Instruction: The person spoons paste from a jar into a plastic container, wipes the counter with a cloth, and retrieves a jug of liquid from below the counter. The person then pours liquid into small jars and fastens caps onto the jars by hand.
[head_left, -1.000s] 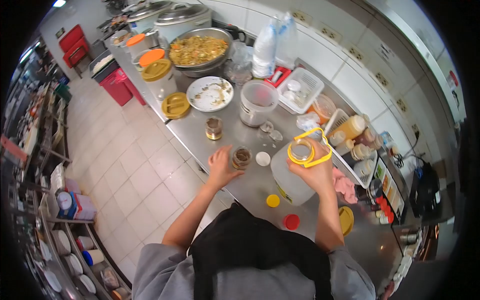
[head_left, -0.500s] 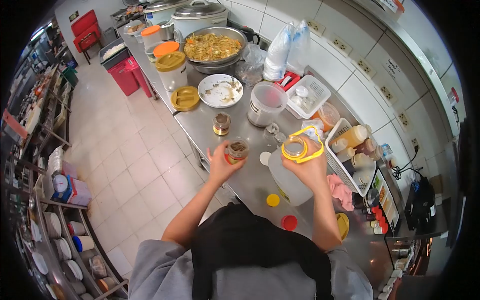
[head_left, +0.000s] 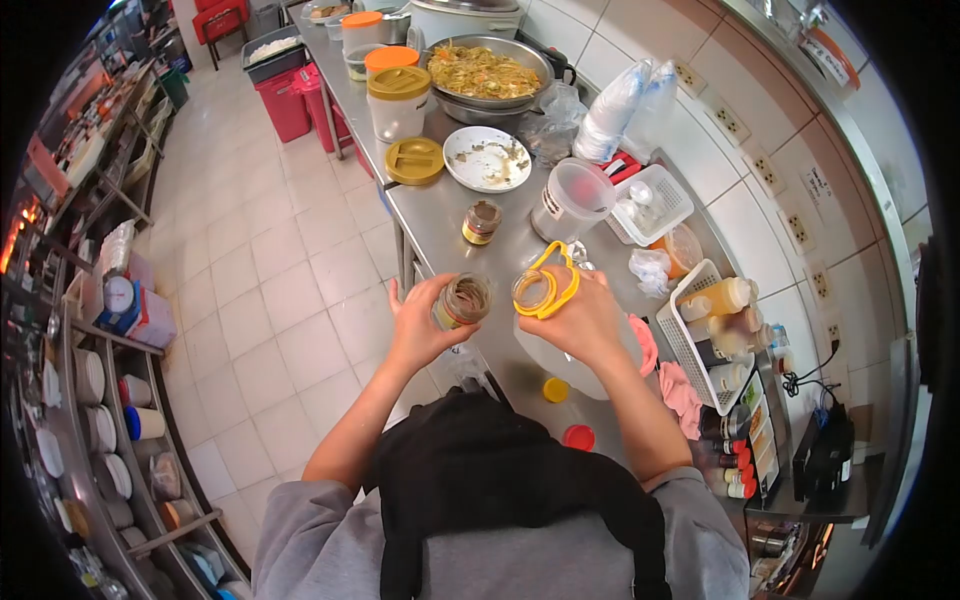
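My left hand (head_left: pixel 418 325) is wrapped round a small open glass jar (head_left: pixel 463 301) with brown contents, tilted to the right. Close beside it, my right hand (head_left: pixel 580 312) grips a large translucent jug (head_left: pixel 600 375) near its neck, which has a yellow ring and handle (head_left: pixel 550 285). The jug's mouth faces the jar, and the two are slightly apart. A second small jar (head_left: pixel 482 223) with brown contents stands on the steel counter (head_left: pixel 430 225). Nearer to me lie a yellow cap (head_left: pixel 556 390) and a red lid (head_left: pixel 578 437).
A plate with food scraps (head_left: pixel 487 159), a gold lid (head_left: pixel 414 161), a clear tub (head_left: pixel 573 200) and a bowl of noodles (head_left: pixel 484 72) stand farther back. At right are a white basket of bottles (head_left: pixel 690 335) and pink cloths (head_left: pixel 680 400).
The jug has moved left toward the jar and leans more. My left hand has tilted its jar toward the jug. The camera view has shifted.
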